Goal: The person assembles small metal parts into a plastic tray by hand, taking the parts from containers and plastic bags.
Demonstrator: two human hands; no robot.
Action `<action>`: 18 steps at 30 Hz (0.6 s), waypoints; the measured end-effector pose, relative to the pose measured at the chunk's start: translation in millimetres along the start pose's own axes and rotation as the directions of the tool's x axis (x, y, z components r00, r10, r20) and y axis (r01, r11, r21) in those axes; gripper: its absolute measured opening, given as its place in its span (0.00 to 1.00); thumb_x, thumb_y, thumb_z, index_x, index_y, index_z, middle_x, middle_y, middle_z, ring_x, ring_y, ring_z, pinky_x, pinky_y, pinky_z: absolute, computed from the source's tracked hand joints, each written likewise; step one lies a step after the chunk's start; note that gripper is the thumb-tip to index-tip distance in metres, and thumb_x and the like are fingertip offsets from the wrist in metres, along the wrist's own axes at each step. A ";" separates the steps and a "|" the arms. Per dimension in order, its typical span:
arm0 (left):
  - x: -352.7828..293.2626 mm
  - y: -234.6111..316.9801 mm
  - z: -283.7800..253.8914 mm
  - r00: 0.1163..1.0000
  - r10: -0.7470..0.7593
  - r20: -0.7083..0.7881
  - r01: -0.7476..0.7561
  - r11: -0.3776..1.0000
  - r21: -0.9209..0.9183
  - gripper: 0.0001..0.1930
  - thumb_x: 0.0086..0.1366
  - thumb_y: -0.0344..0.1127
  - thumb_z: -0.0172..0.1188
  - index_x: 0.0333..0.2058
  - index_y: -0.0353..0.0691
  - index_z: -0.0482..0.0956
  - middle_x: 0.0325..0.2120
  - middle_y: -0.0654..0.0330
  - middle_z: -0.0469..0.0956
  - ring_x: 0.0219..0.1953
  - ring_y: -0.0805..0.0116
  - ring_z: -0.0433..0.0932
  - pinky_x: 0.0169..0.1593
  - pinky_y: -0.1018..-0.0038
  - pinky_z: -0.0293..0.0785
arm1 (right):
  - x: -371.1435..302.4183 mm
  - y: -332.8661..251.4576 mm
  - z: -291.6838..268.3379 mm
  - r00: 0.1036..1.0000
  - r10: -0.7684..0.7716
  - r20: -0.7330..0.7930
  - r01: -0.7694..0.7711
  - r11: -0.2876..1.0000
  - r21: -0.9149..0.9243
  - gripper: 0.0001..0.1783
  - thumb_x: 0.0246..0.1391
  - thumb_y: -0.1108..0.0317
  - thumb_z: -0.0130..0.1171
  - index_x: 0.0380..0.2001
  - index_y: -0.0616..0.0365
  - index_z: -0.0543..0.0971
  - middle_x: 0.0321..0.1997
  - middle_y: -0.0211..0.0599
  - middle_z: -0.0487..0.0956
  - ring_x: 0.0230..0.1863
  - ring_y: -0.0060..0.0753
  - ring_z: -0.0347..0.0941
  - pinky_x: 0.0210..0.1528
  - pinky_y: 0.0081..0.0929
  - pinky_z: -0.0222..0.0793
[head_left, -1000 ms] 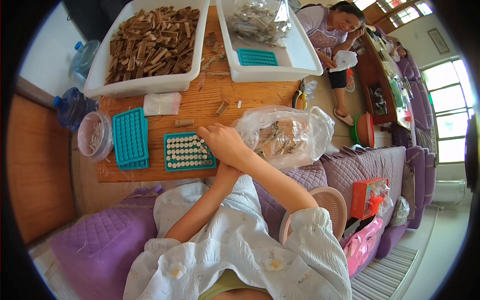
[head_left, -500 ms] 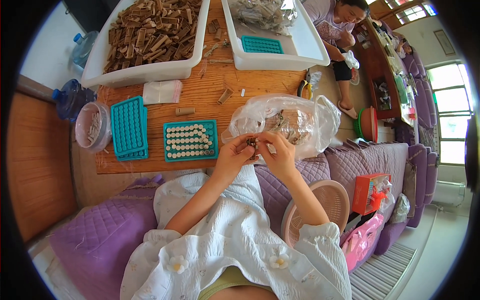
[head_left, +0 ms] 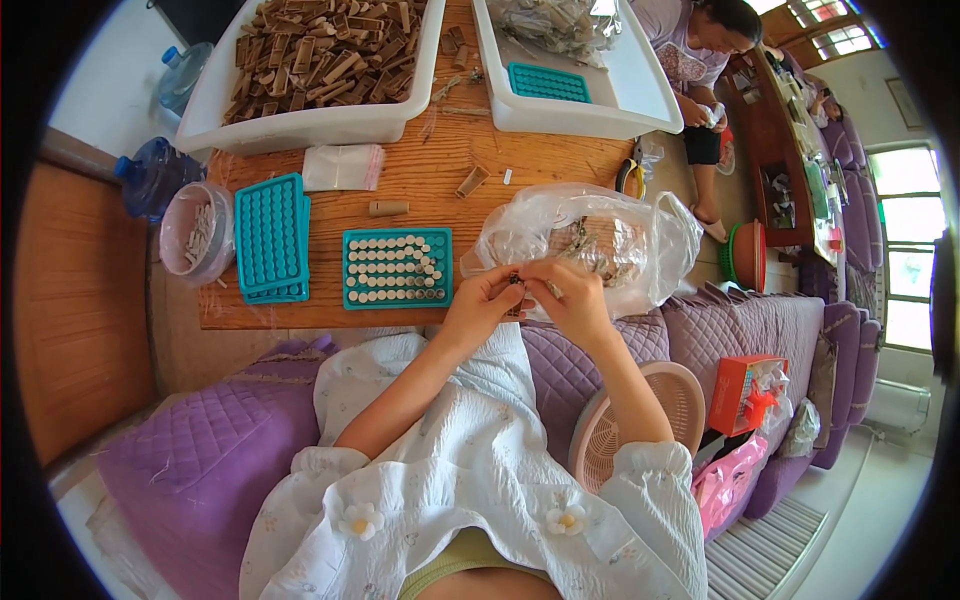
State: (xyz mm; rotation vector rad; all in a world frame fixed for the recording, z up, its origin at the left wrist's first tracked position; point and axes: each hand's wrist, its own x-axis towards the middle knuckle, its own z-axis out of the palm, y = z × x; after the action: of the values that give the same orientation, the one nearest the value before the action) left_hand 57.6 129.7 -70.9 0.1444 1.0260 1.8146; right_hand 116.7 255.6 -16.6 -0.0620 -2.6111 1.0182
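Observation:
My left hand (head_left: 483, 303) is closed around a small brown casing (head_left: 515, 309) at the table's front edge; dark parts show at its top. My right hand (head_left: 570, 303) pinches at the casing's upper end, its fingertips hiding most of it. A clear plastic bag (head_left: 664, 240) with brown and grayish contents lies just beyond my right hand. Left of my hands sits a teal tray (head_left: 446, 250) with rows of white round pieces (head_left: 385, 269). Farther back lie an open brown casing (head_left: 472, 181), a brown piece (head_left: 389, 208) and a small white strip (head_left: 507, 177).
Beyond are a white tub (head_left: 290, 132) of brown casings and another white tub (head_left: 560, 122) with a bag and teal tray. Stacked teal trays (head_left: 270, 235), a round container (head_left: 172, 232) and pliers (head_left: 630, 180) rest around the table. A person (head_left: 690, 60) sits at far right.
My view has shifted slightly, so the table appears farther right. My right fingers have moved over the casing, covering more of it. The other person's hands have lowered.

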 end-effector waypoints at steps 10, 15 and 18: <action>26.4 -57.3 -24.0 0.973 0.227 -0.037 -0.198 0.910 0.365 0.15 0.63 0.37 0.39 0.46 0.36 0.62 0.43 0.60 0.65 0.45 0.73 0.65 0.48 0.78 0.62 | 64.7 -28.8 71.2 0.943 0.110 0.314 -0.049 0.979 -0.196 0.15 0.38 0.71 0.56 0.33 0.58 0.66 0.28 0.44 0.73 0.31 0.49 0.70 0.30 0.38 0.66; 15.9 -28.5 -12.2 0.993 0.114 0.008 -0.111 0.983 -0.145 0.14 0.62 0.38 0.42 0.42 0.34 0.66 0.36 0.57 0.72 0.39 0.72 0.71 0.43 0.78 0.67 | 66.3 -22.0 83.3 0.921 0.175 0.348 -0.108 0.973 -0.204 0.15 0.37 0.70 0.57 0.31 0.59 0.66 0.29 0.44 0.73 0.33 0.48 0.70 0.32 0.38 0.65; 14.5 -25.6 -11.5 0.989 0.141 0.037 -0.134 0.979 -0.156 0.14 0.62 0.37 0.42 0.41 0.34 0.67 0.35 0.58 0.72 0.38 0.72 0.71 0.42 0.78 0.68 | 66.8 -22.3 83.9 0.907 0.182 0.380 -0.106 0.971 -0.212 0.16 0.36 0.70 0.57 0.31 0.59 0.66 0.30 0.43 0.73 0.34 0.47 0.70 0.33 0.38 0.65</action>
State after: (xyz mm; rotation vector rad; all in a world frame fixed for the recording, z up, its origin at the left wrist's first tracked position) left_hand 62.7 138.2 -100.9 0.1673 0.8566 1.9987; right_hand 28.3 195.2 -39.8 -0.1061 -3.1129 0.9057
